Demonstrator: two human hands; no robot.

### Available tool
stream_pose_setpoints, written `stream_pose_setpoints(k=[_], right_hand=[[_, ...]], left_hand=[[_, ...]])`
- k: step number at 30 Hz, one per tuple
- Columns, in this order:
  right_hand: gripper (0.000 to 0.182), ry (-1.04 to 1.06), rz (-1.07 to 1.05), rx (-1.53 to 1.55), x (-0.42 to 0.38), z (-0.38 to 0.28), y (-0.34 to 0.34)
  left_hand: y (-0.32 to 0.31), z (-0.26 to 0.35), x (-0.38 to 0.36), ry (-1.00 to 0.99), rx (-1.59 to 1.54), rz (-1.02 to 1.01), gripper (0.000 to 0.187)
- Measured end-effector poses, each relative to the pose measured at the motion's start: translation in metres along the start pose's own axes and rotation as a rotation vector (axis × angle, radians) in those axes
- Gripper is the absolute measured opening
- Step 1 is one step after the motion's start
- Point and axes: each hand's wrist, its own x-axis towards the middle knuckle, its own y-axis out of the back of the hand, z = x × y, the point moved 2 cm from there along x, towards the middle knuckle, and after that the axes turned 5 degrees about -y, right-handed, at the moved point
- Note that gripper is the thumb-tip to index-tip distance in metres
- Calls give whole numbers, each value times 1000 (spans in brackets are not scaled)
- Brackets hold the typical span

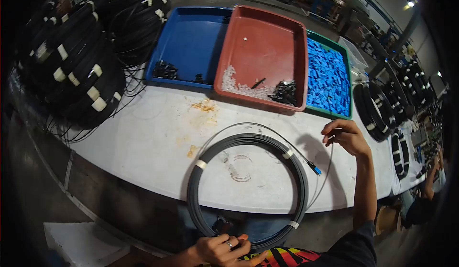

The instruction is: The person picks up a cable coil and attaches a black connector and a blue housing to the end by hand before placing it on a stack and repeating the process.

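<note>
Pinching cable coil (pixel 248 190), L hand (pixel 222 249) (R hand (pixel 345 136) raised)

Only one view on my end: the head cam, worn up top, looking forward and steeply down at the white table (pixel 153 123). It's a fisheye, so the corners go black and the straight edges bow. The near table edge and both hands, left hand (pixel 222 249) and right hand (pixel 345 135), sit close in the lower half, with the cable coil (pixel 201 171) dead centre. The trays, like the red tray (pixel 267 42), land farther up top. Workshop floor and benches trail off at right.
</note>
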Motion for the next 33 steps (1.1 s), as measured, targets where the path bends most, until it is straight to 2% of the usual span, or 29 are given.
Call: stream_pose_setpoints(k=[1, 3, 4, 5, 7, 11, 14, 17, 19, 21, 22, 23, 24, 25, 27, 29, 31, 33], right_hand=[[26, -4, 29, 95, 0, -11, -13], [20, -85, 90, 193, 4, -27, -34], [18, -78, 153, 175, 13, -28, -44], [18, -69, 136, 180, 24, -26, -50], [20, -12, 261, 147, 47, -24, -58], [20, 6, 381, 223, 91, -20, -83], [7, 33, 345, 181, 119, -15, -98], [12, -6, 302, 86, 130, -18, -128], [13, 45, 269, -52, 135, -10, -142], [11, 114, 223, 16, 133, -7, -156], [11, 167, 240, -80, 131, -3, -159], [12, 223, 259, -177, 129, -1, -160], [12, 235, 258, -174, 126, -2, -162], [13, 243, 259, -168, 121, -4, -164], [13, 239, 246, -164, 116, -2, -165], [12, 255, 207, -83, 116, -2, -165], [13, 238, 211, -42, 117, -1, -164], [14, 182, 168, -85, 117, -2, -164]], left_hand=[[-3, 1, 1, -11, 16, 7, 64], [-3, 2, 9, 35, -60, -114, 61], [-2, 6, 12, 51, -76, -168, 49], [-5, 6, 17, 56, -60, -178, 49], [-11, 7, 28, 99, -111, -28, 36], [-14, 9, 36, 135, -148, -27, 36], [-7, 6, 39, 123, -194, -126, 39], [11, -13, 48, 101, -310, -252, 38], [26, -40, 58, 80, -385, 2, 36], [37, -72, 50, 59, -337, -53, 37], [38, -102, 44, 107, -327, -38, 37], [38, -127, 37, 217, -336, -22, 28], [43, -161, 36, 273, -307, -53, 27], [44, -189, 27, 315, -246, -101, 22], [36, -244, 6, 421, -101, -72, 14], [33, -286, -6, 685, -129, -99, 12], [29, -320, -18, 769, -184, -115, 14], [21, -347, -28, 745, -182, -175, 18]])
